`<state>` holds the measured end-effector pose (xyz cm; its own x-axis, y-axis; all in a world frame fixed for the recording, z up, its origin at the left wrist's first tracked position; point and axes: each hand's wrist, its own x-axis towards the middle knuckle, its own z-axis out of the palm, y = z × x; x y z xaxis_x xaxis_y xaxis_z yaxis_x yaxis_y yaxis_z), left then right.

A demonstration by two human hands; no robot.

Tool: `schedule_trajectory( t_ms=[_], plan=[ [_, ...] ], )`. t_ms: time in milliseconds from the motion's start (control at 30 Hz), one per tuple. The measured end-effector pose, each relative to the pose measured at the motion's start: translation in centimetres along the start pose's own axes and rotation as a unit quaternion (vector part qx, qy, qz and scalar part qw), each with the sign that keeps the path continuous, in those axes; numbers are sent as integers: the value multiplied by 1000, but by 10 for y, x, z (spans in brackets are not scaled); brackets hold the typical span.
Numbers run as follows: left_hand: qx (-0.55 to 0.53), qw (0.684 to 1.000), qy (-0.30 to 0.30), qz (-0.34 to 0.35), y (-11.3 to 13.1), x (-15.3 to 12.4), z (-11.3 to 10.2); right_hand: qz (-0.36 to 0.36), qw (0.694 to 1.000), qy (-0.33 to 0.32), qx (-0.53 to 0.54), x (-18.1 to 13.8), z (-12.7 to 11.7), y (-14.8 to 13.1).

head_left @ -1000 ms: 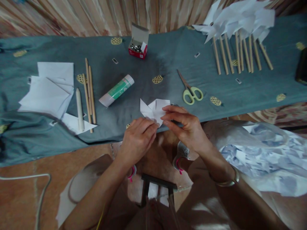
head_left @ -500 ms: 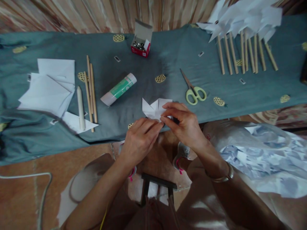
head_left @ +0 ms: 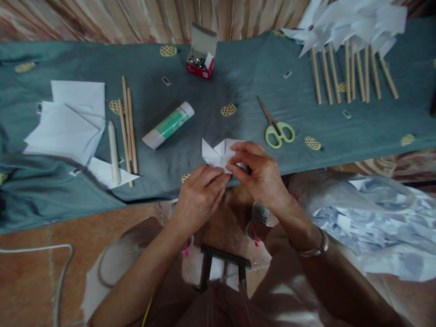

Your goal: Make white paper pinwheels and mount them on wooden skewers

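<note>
Evidently, the print here is hard to read: the tube wears a green label whose pale lettering is blurred, the red box carries a small white patch with marks too fine to make out, and the little dark-and-white tags scattered over the teal cloth are likewise too small to tell. The folded paper sits right at the near edge of the cloth-covered table, its near side between both hands. The left hand has its fingers bunched together and clamped on the paper's lower edge, its thumb mostly hidden; the right hand pinches the paper's right side between thumb and bent fingertips. Beyond the paper, a stretch of cloth with a yellow pineapple print reaches up to the box, whose lid stands open over shiny metal pieces near the curtain. The tube lies slanted on the left of this stretch, the green-handled scissors on its right, blades pointing to the far edge. Farther left are the wooden sticks and white sheets; well apart, at the far right, lie paper pinwheels.
</note>
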<state>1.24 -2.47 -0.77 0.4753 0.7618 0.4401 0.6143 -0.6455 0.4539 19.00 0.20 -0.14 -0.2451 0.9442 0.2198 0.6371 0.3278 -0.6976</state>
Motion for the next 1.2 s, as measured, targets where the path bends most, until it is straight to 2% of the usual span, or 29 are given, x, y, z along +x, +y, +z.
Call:
schedule_trajectory(
  t_ms=[367,1200],
  plan=[
    [-2,1000,21,-10,0,0,2,-3,1000,10,-10,-1,2,1],
    [2,1000,14,-15,1,0,1,-17,1000,-2,-1,-2,2,2]
  ],
)
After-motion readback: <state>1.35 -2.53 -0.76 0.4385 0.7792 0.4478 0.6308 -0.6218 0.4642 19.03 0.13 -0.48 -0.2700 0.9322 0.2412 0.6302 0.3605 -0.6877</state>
